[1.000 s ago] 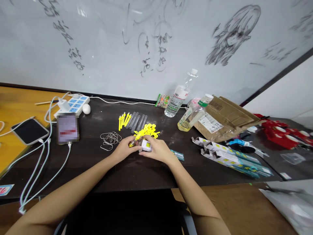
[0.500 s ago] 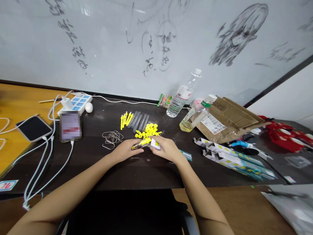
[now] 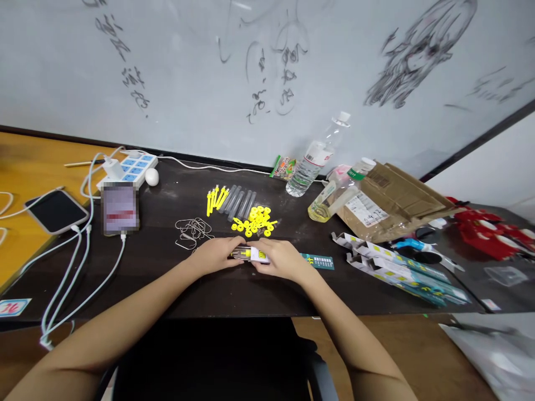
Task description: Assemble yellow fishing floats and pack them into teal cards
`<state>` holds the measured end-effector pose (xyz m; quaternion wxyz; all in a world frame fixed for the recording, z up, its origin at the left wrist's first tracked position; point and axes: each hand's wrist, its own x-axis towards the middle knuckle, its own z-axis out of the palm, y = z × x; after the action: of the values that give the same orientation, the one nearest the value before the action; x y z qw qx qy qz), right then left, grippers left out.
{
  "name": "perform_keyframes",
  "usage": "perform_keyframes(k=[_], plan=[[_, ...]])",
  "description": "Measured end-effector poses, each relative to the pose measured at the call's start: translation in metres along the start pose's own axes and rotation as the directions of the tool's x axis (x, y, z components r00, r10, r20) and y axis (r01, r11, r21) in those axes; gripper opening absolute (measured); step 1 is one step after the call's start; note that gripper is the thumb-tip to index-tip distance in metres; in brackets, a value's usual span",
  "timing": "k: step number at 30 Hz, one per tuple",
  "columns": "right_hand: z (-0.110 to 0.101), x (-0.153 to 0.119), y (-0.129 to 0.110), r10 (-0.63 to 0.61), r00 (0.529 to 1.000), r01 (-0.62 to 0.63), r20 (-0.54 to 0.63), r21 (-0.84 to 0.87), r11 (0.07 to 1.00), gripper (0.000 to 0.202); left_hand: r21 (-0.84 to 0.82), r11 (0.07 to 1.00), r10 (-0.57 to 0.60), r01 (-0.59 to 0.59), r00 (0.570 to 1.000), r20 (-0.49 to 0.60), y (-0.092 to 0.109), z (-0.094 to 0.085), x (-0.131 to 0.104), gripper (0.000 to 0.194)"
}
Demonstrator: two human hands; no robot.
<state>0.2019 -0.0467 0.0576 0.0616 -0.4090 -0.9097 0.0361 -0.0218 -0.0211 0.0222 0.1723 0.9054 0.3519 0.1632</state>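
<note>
Near the front of the dark table, my left hand (image 3: 217, 256) is closed around a clear tube (image 3: 239, 253) with yellow parts. My right hand (image 3: 282, 259) grips a long narrow carton (image 3: 320, 262), white at its near end and teal where it sticks out to the right. The tube's yellow end meets the carton's white end; whether part of it is inside, I cannot tell. Just beyond my hands lie a heap of yellow round pieces (image 3: 254, 220), several clear tubes (image 3: 240, 201) and several yellow stems (image 3: 216, 199). Bent metal wire hooks (image 3: 193, 231) lie beside my left hand.
Opened cartons (image 3: 397, 267), a flattened cardboard parcel (image 3: 388, 195) and scissors (image 3: 424, 253) lie to the right. Two bottles, one of water (image 3: 307, 170) and one yellowish (image 3: 330, 197), stand behind. Leftward are a phone (image 3: 120, 209), a power strip (image 3: 131, 170) and white cables (image 3: 69, 267).
My hands have come down slightly, and the tube and carton now lie level, in line with each other. The carton's teal end shows more to the right of my right hand.
</note>
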Motion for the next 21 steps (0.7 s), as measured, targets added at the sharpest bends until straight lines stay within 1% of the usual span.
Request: perform_keyframes(k=[3, 5, 8, 12, 14, 16, 18, 19, 21], plan=[[0.003, 0.003, -0.005, -0.016, 1.000, 0.016, 0.022, -0.033, 0.999, 0.044, 0.026, 1.000, 0.008, -0.008, 1.000, -0.027, 0.008, -0.003, -0.001, 0.036], [0.005, 0.007, -0.010, -0.008, 1.000, 0.009, 0.028, -0.051, 0.999, 0.042, 0.046, 0.998, 0.038, -0.035, 0.998, -0.053, 0.014, -0.005, -0.002, 0.035], [0.011, 0.014, -0.016, 0.004, 1.000, -0.002, 0.030, -0.062, 0.998, 0.039, 0.058, 0.995, 0.091, -0.086, 0.991, -0.101, 0.019, -0.006, -0.003, 0.038], [0.015, 0.021, -0.020, 0.012, 1.000, -0.011, 0.016, -0.028, 1.000, 0.033, 0.089, 0.985, 0.159, -0.146, 0.974, -0.159, 0.017, -0.009, -0.003, 0.042], [0.015, 0.021, -0.018, 0.039, 0.999, -0.039, -0.002, 0.009, 0.999, 0.029, 0.113, 0.984, 0.158, -0.136, 0.963, -0.216, 0.013, -0.012, -0.002, 0.039], [0.012, 0.019, -0.014, 0.074, 0.997, -0.073, -0.020, 0.049, 0.996, 0.027, 0.097, 0.992, 0.106, -0.078, 0.941, -0.322, 0.009, -0.015, -0.002, 0.033], [0.008, 0.016, -0.009, 0.114, 0.993, -0.110, -0.036, 0.077, 0.991, 0.026, -0.008, 1.000, -0.014, 0.012, 0.900, -0.436, 0.006, -0.017, -0.001, 0.029], [0.006, 0.014, -0.006, 0.135, 0.990, -0.131, -0.048, 0.087, 0.988, 0.027, -0.085, 0.995, -0.090, 0.057, 0.879, -0.469, 0.005, -0.018, -0.001, 0.028], [0.003, 0.010, -0.002, 0.179, 0.981, -0.170, -0.081, 0.105, 0.980, 0.030, -0.238, 0.963, -0.227, 0.124, 0.851, -0.474, 0.003, -0.017, -0.001, 0.027]])
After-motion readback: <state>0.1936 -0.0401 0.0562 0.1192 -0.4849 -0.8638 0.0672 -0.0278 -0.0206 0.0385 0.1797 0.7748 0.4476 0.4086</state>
